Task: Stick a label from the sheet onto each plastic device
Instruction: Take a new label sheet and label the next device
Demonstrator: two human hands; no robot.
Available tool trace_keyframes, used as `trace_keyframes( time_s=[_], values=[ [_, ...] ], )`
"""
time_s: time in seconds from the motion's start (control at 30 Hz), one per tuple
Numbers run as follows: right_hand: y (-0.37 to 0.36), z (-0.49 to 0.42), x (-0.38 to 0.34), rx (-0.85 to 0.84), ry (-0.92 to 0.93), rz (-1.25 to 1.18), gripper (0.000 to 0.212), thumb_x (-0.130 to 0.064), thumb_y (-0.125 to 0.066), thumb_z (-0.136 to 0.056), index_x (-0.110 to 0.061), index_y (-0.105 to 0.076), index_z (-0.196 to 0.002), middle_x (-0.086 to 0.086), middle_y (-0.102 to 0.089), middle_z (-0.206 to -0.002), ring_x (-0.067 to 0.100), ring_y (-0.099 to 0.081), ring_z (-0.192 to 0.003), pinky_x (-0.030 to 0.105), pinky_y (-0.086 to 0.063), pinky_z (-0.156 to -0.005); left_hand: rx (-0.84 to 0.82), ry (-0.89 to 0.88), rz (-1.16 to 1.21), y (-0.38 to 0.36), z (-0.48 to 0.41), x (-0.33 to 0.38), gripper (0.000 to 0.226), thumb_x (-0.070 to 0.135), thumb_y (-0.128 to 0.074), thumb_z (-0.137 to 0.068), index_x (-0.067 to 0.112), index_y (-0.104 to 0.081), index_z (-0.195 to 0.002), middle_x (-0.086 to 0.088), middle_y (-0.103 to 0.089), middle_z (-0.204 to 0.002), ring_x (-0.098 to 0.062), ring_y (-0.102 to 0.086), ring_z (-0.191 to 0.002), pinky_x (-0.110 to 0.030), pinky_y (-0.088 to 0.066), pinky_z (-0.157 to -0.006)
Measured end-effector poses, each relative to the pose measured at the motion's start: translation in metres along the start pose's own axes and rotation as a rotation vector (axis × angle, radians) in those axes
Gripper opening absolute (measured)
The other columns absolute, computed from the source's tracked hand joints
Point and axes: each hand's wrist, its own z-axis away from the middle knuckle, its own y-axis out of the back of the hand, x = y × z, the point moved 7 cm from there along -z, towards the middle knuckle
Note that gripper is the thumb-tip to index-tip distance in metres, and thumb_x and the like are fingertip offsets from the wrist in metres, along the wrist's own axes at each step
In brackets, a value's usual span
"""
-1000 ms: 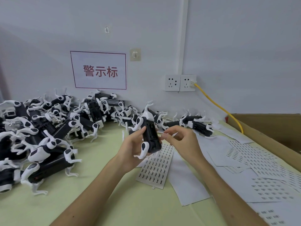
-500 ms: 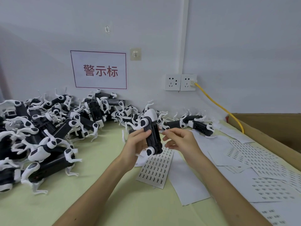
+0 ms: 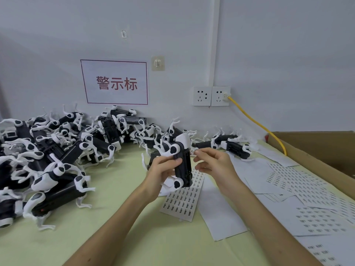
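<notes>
Left hand (image 3: pixel 161 173) grasps black-and-white device (image 3: pixel 183 166), fingers curled round its body, thumb on front. Device held almost upright in air, above label sheet (image 3: pixel 184 198), which lies flat on green table (image 3: pixel 115 217). Right hand (image 3: pixel 217 166) pinches small label (image 3: pixel 191 151) between thumb and forefinger, other fingers loosely bent. Label is right at upper right edge of device; if already stuck, cannot tell. Big pile of devices (image 3: pixel 57 150) at left, near wall. More sheets (image 3: pixel 307 189) spread at right, beside cardboard box (image 3: pixel 317 150).
</notes>
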Motion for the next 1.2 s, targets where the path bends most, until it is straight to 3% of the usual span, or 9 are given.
trace_keyframes(
  time_s=[0.1, 0.27, 0.37, 0.43, 0.6, 0.77, 0.9, 1.1, 1.2],
  values=[
    [0.002, -0.001, -0.003, 0.022, 0.056, 0.060, 0.005, -0.015, -0.071, -0.091, -0.018, -0.075, -0.093, -0.002, -0.073, -0.076, 0.016, -0.068, -0.061, 0.022, -0.054, -0.063, -0.014, 0.025, 0.031, -0.003, 0.000, -0.001, 0.046, 0.031, -0.071, -0.078, 0.006, -0.075, -0.116, -0.023, -0.070, -0.122, -0.031, -0.069, -0.107, -0.039, -0.055, -0.094],
    [-0.003, 0.002, -0.015, -0.034, 0.257, 0.319, 0.034, -0.008, -0.070, -0.090, -0.042, -0.076, -0.092, -0.008, -0.073, -0.088, 0.015, -0.070, -0.064, 0.017, -0.050, -0.062, -0.008, 0.035, 0.045, -0.003, 0.001, 0.000, 0.041, 0.032, -0.070, -0.076, 0.010, -0.078, -0.111, -0.017, -0.073, -0.116, -0.030, -0.069, -0.104, -0.042, -0.055, -0.096],
    [-0.008, 0.003, -0.019, -0.072, 0.392, 0.548, 0.057, -0.004, -0.069, -0.088, -0.061, -0.070, -0.087, -0.021, -0.067, -0.086, 0.008, -0.065, -0.064, 0.011, -0.047, -0.062, -0.001, 0.024, 0.053, -0.001, 0.001, 0.003, 0.036, 0.022, -0.065, -0.084, 0.006, -0.076, -0.114, -0.016, -0.073, -0.116, -0.025, -0.071, -0.103, -0.032, -0.057, -0.085],
    [-0.011, 0.004, -0.020, -0.085, 0.464, 0.658, 0.061, -0.005, -0.072, -0.087, -0.066, -0.066, -0.087, -0.024, -0.063, -0.089, 0.008, -0.063, -0.067, 0.010, -0.045, -0.062, 0.000, 0.046, 0.061, 0.000, 0.000, 0.000, 0.036, 0.020, -0.062, -0.086, 0.003, -0.075, -0.114, -0.016, -0.074, -0.113, -0.024, -0.071, -0.100, -0.028, -0.056, -0.081],
    [-0.009, 0.003, -0.020, -0.098, 0.529, 0.754, 0.052, -0.003, -0.076, -0.081, -0.053, -0.068, -0.093, -0.022, -0.062, -0.091, 0.007, -0.063, -0.070, 0.009, -0.042, -0.063, 0.005, 0.070, 0.008, 0.001, -0.001, -0.004, 0.038, 0.028, -0.072, -0.078, 0.007, -0.078, -0.109, -0.019, -0.074, -0.110, -0.028, -0.070, -0.101, -0.030, -0.056, -0.083],
    [-0.007, 0.002, -0.018, -0.097, 0.534, 0.803, 0.022, -0.005, -0.074, -0.085, -0.024, -0.078, -0.096, -0.018, -0.063, -0.087, 0.008, -0.062, -0.066, 0.009, -0.041, -0.061, 0.038, 0.068, -0.074, 0.005, -0.001, -0.006, 0.043, 0.035, -0.073, -0.076, 0.011, -0.078, -0.111, -0.018, -0.074, -0.114, -0.029, -0.070, -0.104, -0.031, -0.056, -0.086],
    [-0.006, 0.002, -0.019, -0.087, 0.557, 0.871, 0.016, -0.010, -0.079, -0.082, -0.023, -0.077, -0.092, -0.019, -0.060, -0.086, 0.009, -0.060, -0.067, 0.011, -0.041, -0.062, 0.029, 0.076, -0.088, 0.005, -0.002, -0.009, 0.046, 0.035, -0.074, -0.075, 0.010, -0.077, -0.113, -0.022, -0.072, -0.118, -0.035, -0.069, -0.109, -0.047, -0.052, -0.102],
    [-0.008, 0.005, -0.023, -0.058, 0.645, 0.960, 0.018, -0.010, -0.081, -0.079, -0.026, -0.074, -0.086, -0.016, -0.058, -0.091, 0.010, -0.056, -0.060, 0.025, -0.047, -0.062, 0.022, 0.100, -0.106, 0.004, -0.001, -0.011, 0.039, 0.031, -0.072, -0.077, 0.009, -0.078, -0.109, -0.015, -0.075, -0.109, -0.025, -0.072, -0.098, -0.028, -0.056, -0.082],
    [-0.008, 0.006, -0.022, -0.050, 0.661, 0.998, 0.019, -0.011, -0.080, -0.079, -0.028, -0.071, -0.081, -0.016, -0.057, -0.091, 0.009, -0.054, -0.061, 0.029, -0.047, -0.062, 0.023, 0.124, -0.099, 0.005, -0.001, -0.013, 0.032, 0.023, -0.067, -0.083, 0.007, -0.078, -0.108, -0.016, -0.075, -0.106, -0.025, -0.072, -0.095, -0.027, -0.056, -0.079]
  ],
)
